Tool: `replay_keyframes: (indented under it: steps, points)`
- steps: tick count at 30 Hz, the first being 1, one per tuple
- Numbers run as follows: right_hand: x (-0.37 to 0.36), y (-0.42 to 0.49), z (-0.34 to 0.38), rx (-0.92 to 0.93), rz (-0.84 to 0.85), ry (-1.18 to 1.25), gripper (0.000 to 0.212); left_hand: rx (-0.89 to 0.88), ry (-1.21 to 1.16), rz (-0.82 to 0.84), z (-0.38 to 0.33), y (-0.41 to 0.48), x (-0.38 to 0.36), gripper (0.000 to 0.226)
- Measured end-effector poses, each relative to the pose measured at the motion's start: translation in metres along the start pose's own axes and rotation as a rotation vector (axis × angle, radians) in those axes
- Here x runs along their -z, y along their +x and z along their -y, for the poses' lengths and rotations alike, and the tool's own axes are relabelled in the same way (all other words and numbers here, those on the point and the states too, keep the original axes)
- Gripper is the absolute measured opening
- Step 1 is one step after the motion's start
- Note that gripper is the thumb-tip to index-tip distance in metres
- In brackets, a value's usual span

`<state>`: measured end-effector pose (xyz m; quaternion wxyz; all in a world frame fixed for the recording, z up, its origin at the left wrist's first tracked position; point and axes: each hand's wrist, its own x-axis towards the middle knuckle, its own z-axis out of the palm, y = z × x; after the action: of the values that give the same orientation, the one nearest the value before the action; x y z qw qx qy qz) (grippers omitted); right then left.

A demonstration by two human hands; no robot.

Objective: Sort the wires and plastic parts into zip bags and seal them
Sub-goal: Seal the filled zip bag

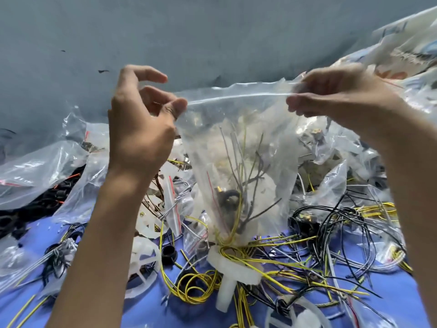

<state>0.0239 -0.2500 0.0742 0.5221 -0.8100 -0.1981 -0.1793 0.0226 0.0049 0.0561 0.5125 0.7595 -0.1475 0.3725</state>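
I hold a clear zip bag [236, 143] up in front of me, its zip strip stretched level between both hands. My left hand [139, 121] pinches the strip's left end between thumb and forefinger. My right hand [335, 95] pinches the right end. Grey and yellow wires and a black ring-shaped part [228, 197] hang inside the bag. Its bottom touches a white plastic part [233, 268] on the blue table [390, 292]. Whether the zip is closed along its length is unclear.
Loose yellow wires [196, 285] and black wires [343, 223] cover the table. White plastic wheels [144, 263] and a black cap [169, 253] lie at lower centre. Filled and empty zip bags [35, 171] pile at the left and back right. A grey wall stands behind.
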Motion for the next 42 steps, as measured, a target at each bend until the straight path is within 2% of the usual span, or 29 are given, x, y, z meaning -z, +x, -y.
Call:
replay_keyframes:
  steps: [4, 11, 16, 22, 28, 35, 37, 42]
  points:
    - [0.003, 0.000, -0.003, -0.024, 0.012, 0.018, 0.024, 0.092, -0.070, 0.079, 0.008, 0.003, 0.004, 0.027]
    - [0.004, -0.001, -0.006, -0.043, -0.011, 0.024, 0.025, 0.168, -0.135, 0.112, 0.015, 0.005, 0.010, 0.023]
    - [0.003, -0.001, -0.006, 0.037, -0.039, 0.019, 0.011, 0.170, -0.179, 0.093, 0.012, 0.005, 0.014, 0.025]
    - [0.003, 0.001, -0.004, 0.126, -0.022, 0.006, 0.009, 0.181, -0.205, 0.070, 0.011, 0.005, 0.013, 0.030]
    - [-0.003, 0.000, -0.008, 0.114, 0.041, 0.022, 0.014, 0.284, -0.235, 0.203, 0.016, 0.007, 0.015, 0.026]
    - [-0.005, 0.002, -0.012, 0.160, 0.071, 0.073, 0.012, 0.243, -0.333, 0.201, 0.013, 0.003, 0.008, 0.020]
    - [-0.004, 0.002, -0.014, 0.182, 0.056, 0.075, 0.006, 0.240, -0.322, 0.208, 0.014, 0.004, 0.009, 0.020]
    - [-0.004, 0.003, -0.015, 0.240, 0.021, 0.069, 0.011, 0.209, -0.274, 0.147, 0.017, 0.004, 0.009, 0.025]
